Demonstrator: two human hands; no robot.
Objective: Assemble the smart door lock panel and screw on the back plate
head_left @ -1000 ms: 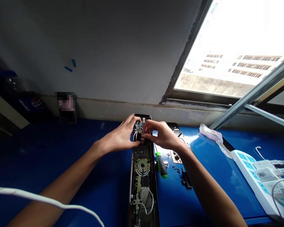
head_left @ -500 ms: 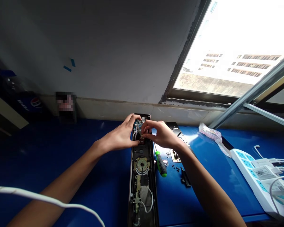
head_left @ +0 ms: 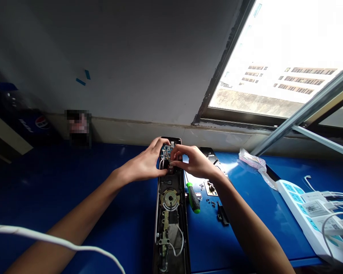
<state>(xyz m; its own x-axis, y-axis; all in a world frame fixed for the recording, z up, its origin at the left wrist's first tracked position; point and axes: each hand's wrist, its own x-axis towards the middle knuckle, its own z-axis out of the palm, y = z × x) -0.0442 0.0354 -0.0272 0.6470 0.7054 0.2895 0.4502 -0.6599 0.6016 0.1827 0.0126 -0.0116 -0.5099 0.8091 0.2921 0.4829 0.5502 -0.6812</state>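
Observation:
A long black lock housing (head_left: 171, 190) lies open on the blue table, its round brass-coloured mechanism, latch parts and white wires exposed. My left hand (head_left: 145, 161) grips its upper part from the left, fingers bent over the far end and thumb by a small reddish part (head_left: 170, 169). Between the hands shows a blue circuit board (head_left: 166, 152) with thin wires. Fingertips of my right hand (head_left: 193, 161) are pinched together just above the reddish part, near a thin wire; what they hold is too small to tell. Right of the housing lies a green-and-black screwdriver (head_left: 193, 198).
Small dark screws (head_left: 212, 203), a metal plate (head_left: 210, 187) and a black bracket (head_left: 222, 214) lie near my right forearm. A white power strip (head_left: 298, 213) with plugged chargers stands at the right. A white cable (head_left: 60, 243) crosses the lower left. Behind is a wall.
Hands and housing hold almost the same pose; my right fingertips stay pinched at the reddish part. The whole view has shifted very slightly.

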